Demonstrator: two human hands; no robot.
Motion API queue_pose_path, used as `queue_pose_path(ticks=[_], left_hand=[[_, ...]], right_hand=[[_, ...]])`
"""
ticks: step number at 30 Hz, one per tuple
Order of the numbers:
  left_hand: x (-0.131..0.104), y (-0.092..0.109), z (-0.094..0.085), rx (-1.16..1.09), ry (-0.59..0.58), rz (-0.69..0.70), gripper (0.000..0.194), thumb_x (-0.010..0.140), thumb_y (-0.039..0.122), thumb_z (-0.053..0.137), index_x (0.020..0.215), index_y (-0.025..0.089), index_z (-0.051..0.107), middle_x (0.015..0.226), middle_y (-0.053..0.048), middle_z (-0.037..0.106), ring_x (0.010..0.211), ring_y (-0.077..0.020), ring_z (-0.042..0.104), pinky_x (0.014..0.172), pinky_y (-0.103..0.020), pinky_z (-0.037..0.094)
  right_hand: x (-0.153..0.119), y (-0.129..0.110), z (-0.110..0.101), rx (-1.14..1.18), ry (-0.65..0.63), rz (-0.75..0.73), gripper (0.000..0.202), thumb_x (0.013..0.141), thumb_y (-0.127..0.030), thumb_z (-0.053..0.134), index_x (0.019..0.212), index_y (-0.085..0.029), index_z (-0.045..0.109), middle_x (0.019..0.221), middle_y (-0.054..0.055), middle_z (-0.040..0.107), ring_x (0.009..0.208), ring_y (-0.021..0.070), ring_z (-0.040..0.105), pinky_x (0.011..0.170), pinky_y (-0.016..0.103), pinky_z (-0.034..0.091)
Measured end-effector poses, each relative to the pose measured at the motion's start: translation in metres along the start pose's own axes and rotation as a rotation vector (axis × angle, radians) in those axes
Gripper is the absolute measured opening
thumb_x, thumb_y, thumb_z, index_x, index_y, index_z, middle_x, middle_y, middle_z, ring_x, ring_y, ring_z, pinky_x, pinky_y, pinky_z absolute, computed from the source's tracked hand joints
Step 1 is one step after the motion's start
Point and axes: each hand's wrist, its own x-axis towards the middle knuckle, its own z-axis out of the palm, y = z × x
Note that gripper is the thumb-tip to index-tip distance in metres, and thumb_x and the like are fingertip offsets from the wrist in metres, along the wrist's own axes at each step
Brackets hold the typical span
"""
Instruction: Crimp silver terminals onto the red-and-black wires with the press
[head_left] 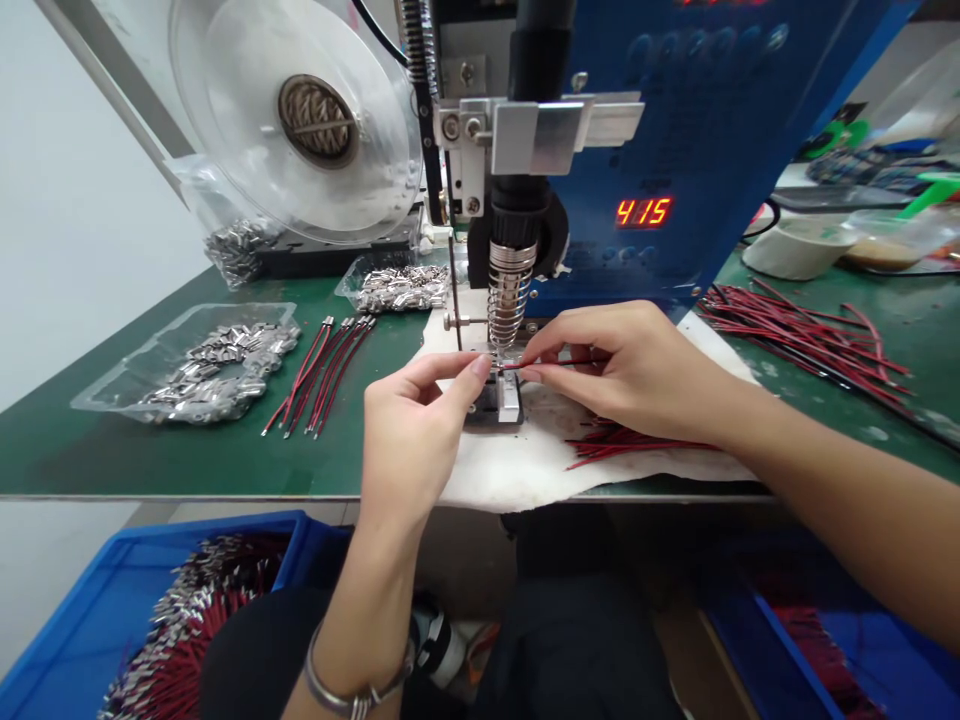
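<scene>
My right hand point(611, 365) pinches a thin red-and-black wire point(564, 363), its end at the small metal fixture point(510, 398) under the soldering iron's spring-wrapped nozzle point(512, 290). Across from it, my left hand point(420, 420) has thumb and forefinger pinched together at the same spot. What lies between those fingertips is too small and covered to make out. Below my right hand, more red-and-black wires point(622, 445) rest on a white cloth point(502, 470).
Behind the fixture stands a blue machine point(645, 140) with a lit display. Leftward are a finished-looking row of wires point(319, 375), a clear tray point(112, 395) of metal connectors and a large reel point(225, 100). Loose wires point(810, 325) lie right; a blue bin point(97, 590) sits below.
</scene>
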Motion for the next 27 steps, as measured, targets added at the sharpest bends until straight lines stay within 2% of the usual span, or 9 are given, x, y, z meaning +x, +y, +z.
queue_pose_path(ticks=[4, 7, 11, 19, 27], left_hand=[[-0.0003, 0.0013, 0.0, 0.016, 0.008, 0.006, 0.028, 0.072, 0.048, 0.084, 0.084, 0.023, 0.082, 0.078, -0.002, 0.071, 0.066, -0.0121, 0.056, 0.059, -0.025, 0.038], [-0.0009, 0.0031, 0.0009, 0.018, 0.019, -0.008, 0.031, 0.071, 0.05, 0.084, 0.083, 0.021, 0.082, 0.071, -0.002, 0.068, 0.056, -0.0097, 0.046, 0.052, -0.026, 0.03], [-0.0021, 0.0035, 0.0016, 0.008, 0.024, -0.035, 0.033, 0.071, 0.05, 0.084, 0.083, 0.019, 0.082, 0.061, -0.001, 0.062, 0.05, -0.0087, 0.035, 0.049, -0.027, 0.023], [-0.0012, 0.0016, -0.001, 0.04, 0.0, -0.002, 0.03, 0.073, 0.048, 0.083, 0.085, 0.02, 0.082, 0.074, -0.003, 0.07, 0.061, -0.0118, 0.052, 0.054, -0.026, 0.033], [-0.0001, 0.0037, -0.001, 0.081, -0.008, -0.001, 0.031, 0.073, 0.049, 0.082, 0.083, 0.02, 0.082, 0.07, -0.002, 0.067, 0.059, -0.0107, 0.049, 0.054, -0.025, 0.034]], right_hand=[[0.0018, 0.0009, -0.001, -0.018, 0.003, -0.042, 0.012, 0.094, -0.022, 0.063, 0.09, -0.017, 0.074, 0.083, 0.001, 0.075, 0.07, 0.0133, 0.064, 0.065, 0.027, 0.046], [0.003, 0.0012, -0.0025, -0.027, -0.015, -0.077, 0.014, 0.095, -0.022, 0.061, 0.089, -0.018, 0.073, 0.085, 0.003, 0.075, 0.073, 0.0147, 0.066, 0.068, 0.028, 0.048], [0.0032, 0.0007, -0.0048, -0.028, -0.034, -0.065, 0.016, 0.095, -0.023, 0.06, 0.088, -0.02, 0.073, 0.085, 0.004, 0.074, 0.073, 0.0164, 0.066, 0.067, 0.03, 0.049], [0.0018, 0.0008, -0.0054, 0.024, -0.027, -0.057, 0.014, 0.093, -0.018, 0.061, 0.091, -0.02, 0.075, 0.087, 0.004, 0.073, 0.075, 0.0155, 0.065, 0.068, 0.029, 0.049], [0.0014, 0.0051, -0.0055, -0.016, -0.053, -0.173, 0.016, 0.095, -0.015, 0.058, 0.094, -0.017, 0.074, 0.085, 0.004, 0.07, 0.074, 0.0122, 0.064, 0.068, 0.023, 0.048]])
